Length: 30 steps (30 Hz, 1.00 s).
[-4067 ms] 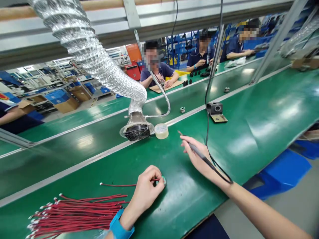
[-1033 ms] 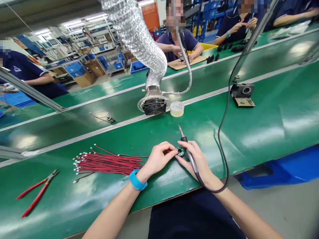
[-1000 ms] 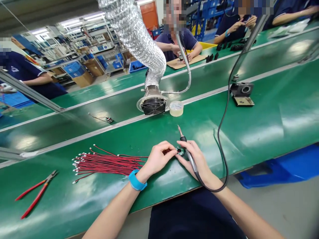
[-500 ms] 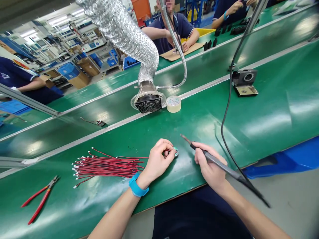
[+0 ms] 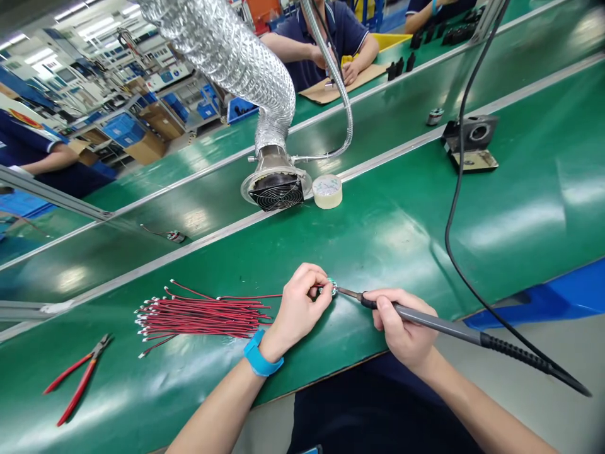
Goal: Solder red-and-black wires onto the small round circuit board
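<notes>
While the left hand (image 5: 301,299) pinches a board (image 5: 334,288), the right hand (image 5: 409,331) grips an iron (image 5: 439,325). Its tip reaches the board.

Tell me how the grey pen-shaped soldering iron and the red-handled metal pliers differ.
The grey soldering iron is gripped in the right hand; the red-handled pliers lie on the green tabletop. The iron is one straight rod with a black cord; the pliers fork into two spread handles. Both have metal working ends.
</notes>
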Each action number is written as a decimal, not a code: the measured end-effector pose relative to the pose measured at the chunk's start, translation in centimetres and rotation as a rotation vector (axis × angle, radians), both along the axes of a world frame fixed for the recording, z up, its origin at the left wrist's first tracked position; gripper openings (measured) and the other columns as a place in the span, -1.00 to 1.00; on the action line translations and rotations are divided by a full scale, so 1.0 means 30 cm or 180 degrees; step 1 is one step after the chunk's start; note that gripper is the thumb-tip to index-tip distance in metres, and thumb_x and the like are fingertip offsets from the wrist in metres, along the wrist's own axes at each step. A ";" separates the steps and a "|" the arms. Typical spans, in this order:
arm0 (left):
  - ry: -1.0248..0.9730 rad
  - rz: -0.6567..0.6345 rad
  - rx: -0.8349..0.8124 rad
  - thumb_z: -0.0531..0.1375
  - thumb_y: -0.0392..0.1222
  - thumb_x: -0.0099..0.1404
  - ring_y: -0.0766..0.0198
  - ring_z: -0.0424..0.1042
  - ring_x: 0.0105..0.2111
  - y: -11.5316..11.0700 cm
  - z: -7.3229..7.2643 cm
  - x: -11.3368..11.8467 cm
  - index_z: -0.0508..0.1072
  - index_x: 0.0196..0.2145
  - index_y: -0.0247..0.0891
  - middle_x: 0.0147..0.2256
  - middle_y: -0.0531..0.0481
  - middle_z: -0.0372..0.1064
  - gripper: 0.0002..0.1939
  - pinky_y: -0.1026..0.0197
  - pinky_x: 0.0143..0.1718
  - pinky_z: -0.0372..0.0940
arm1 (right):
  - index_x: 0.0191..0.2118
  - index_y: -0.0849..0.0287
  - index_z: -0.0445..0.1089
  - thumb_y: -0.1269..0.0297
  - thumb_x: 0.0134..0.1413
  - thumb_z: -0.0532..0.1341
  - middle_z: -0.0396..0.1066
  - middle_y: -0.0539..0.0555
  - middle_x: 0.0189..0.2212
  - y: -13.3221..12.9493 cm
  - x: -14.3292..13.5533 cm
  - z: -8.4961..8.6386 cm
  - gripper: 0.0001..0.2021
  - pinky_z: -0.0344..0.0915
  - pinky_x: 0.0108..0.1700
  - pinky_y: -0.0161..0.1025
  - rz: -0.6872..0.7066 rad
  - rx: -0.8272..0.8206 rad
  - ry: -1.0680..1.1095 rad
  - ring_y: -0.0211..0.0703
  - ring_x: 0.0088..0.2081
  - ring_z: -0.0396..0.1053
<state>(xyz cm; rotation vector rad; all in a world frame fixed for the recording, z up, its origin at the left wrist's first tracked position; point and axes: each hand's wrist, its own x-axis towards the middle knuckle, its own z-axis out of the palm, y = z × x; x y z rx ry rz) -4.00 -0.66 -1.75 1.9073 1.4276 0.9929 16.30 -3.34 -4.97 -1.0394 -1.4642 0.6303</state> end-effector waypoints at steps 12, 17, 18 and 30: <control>0.0030 -0.0074 0.0054 0.25 -0.29 0.38 0.39 0.22 -0.44 0.005 -0.005 -0.006 0.46 -0.36 -0.24 -0.24 -0.01 0.40 -0.88 0.26 -0.42 0.16 | -0.18 0.13 0.56 0.29 0.42 0.17 0.38 -0.07 -0.61 -0.004 -0.005 -0.008 -0.80 0.33 -0.51 -0.28 -0.0029 -0.0212 0.0387 -0.24 -0.62 0.36; 0.0078 -0.0144 0.0005 0.25 -0.30 0.37 0.38 0.23 -0.43 0.011 0.001 -0.012 0.45 -0.37 -0.24 -0.24 -0.01 0.40 -0.87 0.26 -0.42 0.15 | -0.16 0.16 0.55 0.30 0.43 0.17 0.37 -0.08 -0.61 0.003 -0.006 -0.005 -0.81 0.32 -0.50 -0.31 0.0078 -0.0239 0.0324 -0.26 -0.60 0.37; 0.0089 -0.0155 -0.0001 0.25 -0.30 0.38 0.38 0.23 -0.42 0.012 0.003 -0.013 0.44 -0.37 -0.25 -0.24 -0.01 0.40 -0.87 0.26 -0.42 0.15 | -0.16 0.16 0.54 0.31 0.43 0.16 0.38 -0.08 -0.60 0.004 -0.006 -0.004 -0.81 0.33 -0.50 -0.32 0.0097 -0.0227 0.0290 -0.27 -0.59 0.37; 0.0412 -0.0333 0.0131 0.23 -0.39 0.34 0.35 0.31 -0.34 0.026 0.029 -0.014 0.40 -0.37 -0.25 -0.26 0.01 0.39 -0.86 0.28 -0.34 0.18 | -0.15 0.11 0.54 0.35 0.44 0.17 0.39 -0.11 -0.58 0.005 -0.004 -0.003 -0.82 0.31 -0.47 -0.38 0.0071 -0.0147 0.0304 -0.34 -0.58 0.39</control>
